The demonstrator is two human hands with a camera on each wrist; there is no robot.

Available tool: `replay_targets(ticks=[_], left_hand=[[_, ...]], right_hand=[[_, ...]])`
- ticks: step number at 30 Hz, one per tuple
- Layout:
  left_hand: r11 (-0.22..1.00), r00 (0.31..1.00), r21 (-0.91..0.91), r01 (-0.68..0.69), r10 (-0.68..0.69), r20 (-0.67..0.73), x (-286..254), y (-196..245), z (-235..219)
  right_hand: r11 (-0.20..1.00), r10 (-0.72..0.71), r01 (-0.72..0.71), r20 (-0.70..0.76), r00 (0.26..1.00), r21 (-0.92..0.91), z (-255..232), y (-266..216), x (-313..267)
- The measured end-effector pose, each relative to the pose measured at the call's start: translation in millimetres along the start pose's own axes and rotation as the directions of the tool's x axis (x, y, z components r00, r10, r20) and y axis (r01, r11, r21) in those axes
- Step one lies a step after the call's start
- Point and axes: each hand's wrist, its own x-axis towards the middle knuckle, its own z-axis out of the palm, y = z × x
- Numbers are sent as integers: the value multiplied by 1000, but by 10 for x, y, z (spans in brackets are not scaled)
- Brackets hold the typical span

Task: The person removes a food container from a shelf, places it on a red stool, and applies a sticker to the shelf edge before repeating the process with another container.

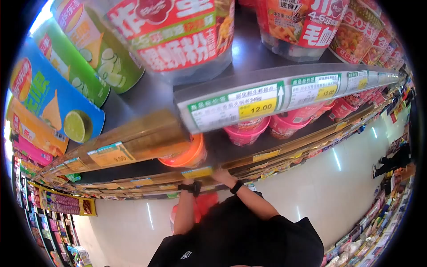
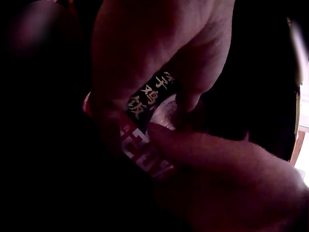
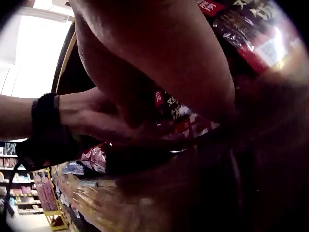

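Note:
In the head view my left hand (image 1: 188,181) and right hand (image 1: 221,174) are close together at a lower shelf, their fingers hidden by its edge. Between them in the dim left wrist view is a dark-and-red packet (image 2: 145,99) with gold lettering. My left hand (image 2: 159,48) grips it from above, fingers bent at its edge, while my right hand (image 2: 227,164) lays its thumb along the near side. The right wrist view shows the same packet (image 3: 173,104) partly covered by my right hand (image 3: 169,53), with the left hand (image 3: 99,118) meeting it from the side.
Just above my hands juts a shelf edge with price tags (image 1: 191,172). An orange tub (image 1: 187,153) and pink tubs (image 1: 242,135) stand on that shelf. Higher up are chip canisters (image 1: 66,98) and noodle cups (image 1: 178,40). A red basket (image 1: 207,205) is below my arms.

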Motion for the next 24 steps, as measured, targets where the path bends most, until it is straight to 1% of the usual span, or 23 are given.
replay_targets(ticks=[1, 2, 5, 6, 8, 9, 11, 13, 15, 17, 19, 20, 21, 22, 23, 24], left_hand=[[1000, 1000, 8, -1, 1, -5, 25, 20, 5], [1000, 1000, 16, -3, 3, -6, 44, 33, 15], [999, 1000, 34, -8, 8, -2, 80, 34, 32], [999, 1000, 40, -15, 15, -2, 102, 41, 35], [999, 1000, 50, -20, 20, 4, 100, 45, 41], [998, 1000, 54, -24, 24, 8, 80, 42, 47], [998, 999, 58, -34, 33, 23, 54, 62, 76], [996, 998, 64, -56, 54, 42, 5, 79, 108], [993, 995, 75, -86, 81, 65, -95, 76, 155], [990, 990, 86, -113, 104, 99, -212, 138, 191], [986, 983, 85, -147, 135, 128, -319, 210, 200], [986, 981, 39, -161, 156, 117, -365, 215, 195], [985, 980, -65, -158, 165, 114, -445, 210, 195], [954, 951, -45, -297, 291, -102, -470, 119, 272], [958, 955, -41, -283, 278, -102, -510, 12, 255], [963, 960, -39, -267, 262, -104, -610, 128, 192]], right_hand=[[999, 9, -9, 6, 1000, 46, 19, -5, 5], [985, 65, -70, 40, 997, 160, 30, 4, -4], [926, -15, 25, -28, 999, 377, 35, 117, 24], [915, -41, 64, -66, 997, 398, 227, 230, 73], [923, -84, 95, -45, 995, 374, 267, 252, 87], [941, -99, 89, 15, 995, 327, 267, 285, 86], [961, -113, 97, 49, 992, 259, 284, 342, 78], [968, -123, 121, -5, 992, 221, 339, 374, 91], [980, 8, -17, 46, 999, 199, 57, 133, -10], [975, 102, -99, -5, 995, 200, -235, -192, -104], [967, 150, -114, -149, 977, 229, -321, -446, -111], [954, 91, -33, -182, 979, 297, -175, -394, -96], [932, 31, 49, -214, 976, 360, -30, -343, -84], [921, -22, 101, -207, 978, 376, -203, -528, -124], [907, -77, 152, -198, 977, 394, -297, -655, -145], [897, -171, 236, -199, 965, 373, -219, -671, -84]])
